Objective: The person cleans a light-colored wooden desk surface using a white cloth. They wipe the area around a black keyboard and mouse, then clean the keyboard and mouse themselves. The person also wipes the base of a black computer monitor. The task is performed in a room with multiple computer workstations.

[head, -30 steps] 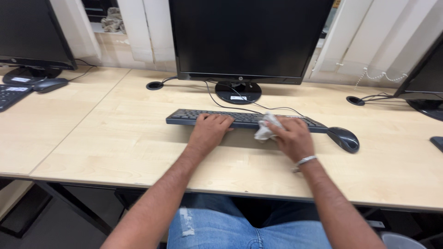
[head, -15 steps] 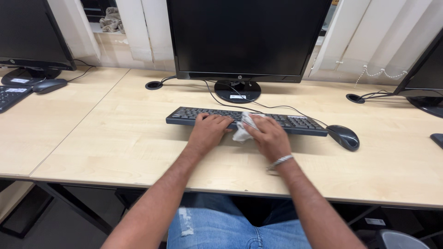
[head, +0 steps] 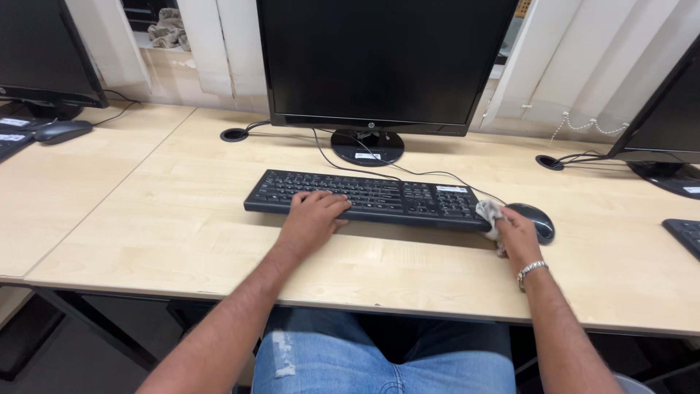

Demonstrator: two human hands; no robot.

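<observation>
A black keyboard (head: 379,195) lies on the light wooden desk (head: 182,219) in front of a dark monitor (head: 379,62). My left hand (head: 312,217) rests flat on the keyboard's front left part, fingers on the keys. My right hand (head: 516,232) is closed around a crumpled white cloth (head: 490,214) at the keyboard's right end, pressed against its corner. A black mouse (head: 536,221) sits just right of that hand, nearly touching it.
Cables run from the keyboard and mouse to the monitor stand (head: 367,146). A second monitor (head: 40,51) and mouse (head: 62,130) stand at the far left. A third monitor (head: 667,117) and another keyboard's corner (head: 685,235) are at the right. Vertical blinds hang behind.
My right hand has slid the cloth from the keyboard's middle to its right end beside the mouse. My left hand has stayed on the keyboard. The view has shifted slightly.
</observation>
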